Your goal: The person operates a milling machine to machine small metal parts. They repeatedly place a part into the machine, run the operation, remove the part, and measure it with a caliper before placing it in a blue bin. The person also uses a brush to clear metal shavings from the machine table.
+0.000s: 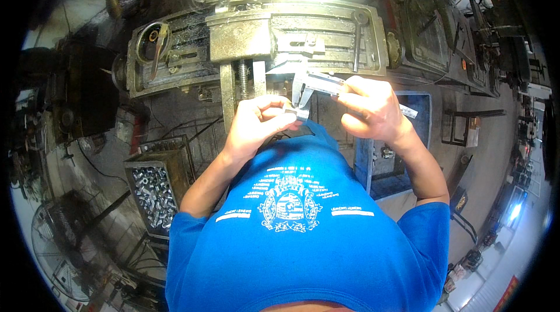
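You have two hands at work, one caliper and one small metal part between them. Your left hand (255, 123) is closed in a pinch on the metal part (302, 114), in front of your chest and just short of the machine; its fingers cover some of the piece. Your right hand (373, 108) is wrapped around the caliper (324, 83), whose jaws reach down to the part, though at this size you can't be sure they touch it on both sides.

Beyond your hands is one slotted worktop (189, 32), carrying one blocky vise (240, 41), one round dish (140, 49) at its left end and one long-handled tool (357, 44) at its right. To your left, one crate (153, 161) holds dozens of metal pieces (155, 198). To your right, your forearm cuts across one blue tray (419, 103) with a few small pieces (387, 152) in it.
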A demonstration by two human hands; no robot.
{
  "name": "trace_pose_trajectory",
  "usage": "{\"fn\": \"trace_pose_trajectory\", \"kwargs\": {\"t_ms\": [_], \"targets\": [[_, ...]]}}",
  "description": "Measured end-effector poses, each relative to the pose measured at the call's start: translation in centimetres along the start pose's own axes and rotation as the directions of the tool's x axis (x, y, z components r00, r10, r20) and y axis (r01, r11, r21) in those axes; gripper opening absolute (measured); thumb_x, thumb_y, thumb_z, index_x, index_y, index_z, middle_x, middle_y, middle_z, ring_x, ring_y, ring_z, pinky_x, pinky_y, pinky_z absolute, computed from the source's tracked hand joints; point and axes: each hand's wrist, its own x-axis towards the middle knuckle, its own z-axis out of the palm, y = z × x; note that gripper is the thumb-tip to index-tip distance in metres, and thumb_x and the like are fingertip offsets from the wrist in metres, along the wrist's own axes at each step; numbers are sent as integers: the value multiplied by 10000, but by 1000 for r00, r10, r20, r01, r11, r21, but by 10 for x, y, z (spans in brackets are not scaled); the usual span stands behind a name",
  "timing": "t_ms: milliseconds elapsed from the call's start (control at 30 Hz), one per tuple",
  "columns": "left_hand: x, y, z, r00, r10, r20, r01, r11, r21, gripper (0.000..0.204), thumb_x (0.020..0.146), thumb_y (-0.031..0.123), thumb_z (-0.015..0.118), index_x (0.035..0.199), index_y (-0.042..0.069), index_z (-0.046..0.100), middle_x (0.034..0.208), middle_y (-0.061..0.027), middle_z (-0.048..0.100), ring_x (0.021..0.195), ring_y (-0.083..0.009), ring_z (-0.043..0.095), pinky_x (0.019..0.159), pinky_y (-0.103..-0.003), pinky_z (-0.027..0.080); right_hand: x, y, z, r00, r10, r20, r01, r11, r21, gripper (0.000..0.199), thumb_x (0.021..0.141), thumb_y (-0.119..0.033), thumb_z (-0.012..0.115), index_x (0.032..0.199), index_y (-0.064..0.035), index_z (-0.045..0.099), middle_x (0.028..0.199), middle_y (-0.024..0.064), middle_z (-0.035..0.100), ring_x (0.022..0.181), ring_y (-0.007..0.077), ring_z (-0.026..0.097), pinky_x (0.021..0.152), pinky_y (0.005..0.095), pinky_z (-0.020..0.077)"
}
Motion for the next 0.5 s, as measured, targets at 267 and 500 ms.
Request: {"fn": "trace_pose_trajectory", "kwargs": {"t_ms": [267,500], "targets": [[2,-2,0,1000,-4,2,4,999,49,275,814,34,608,1053,-86,544,932,-177,642,820,-197,644,748,-298,531,-4,4,5,999,-16,-41,17,1000,11,254,560,-99,592,798,-18,631,707,101,545,534,250,533,483,336,449],[3,-4,-1,1000,-12,-1,12,997,77,268,815,50,602,1046,-79,557,935,-163,640,827,-196,643,757,-299,529,-4,4,6,999,-24,-40,23,999,-30,179,607,-132,605,761,-41,598,732,76,553,565,238,558,498,329,466]]}}
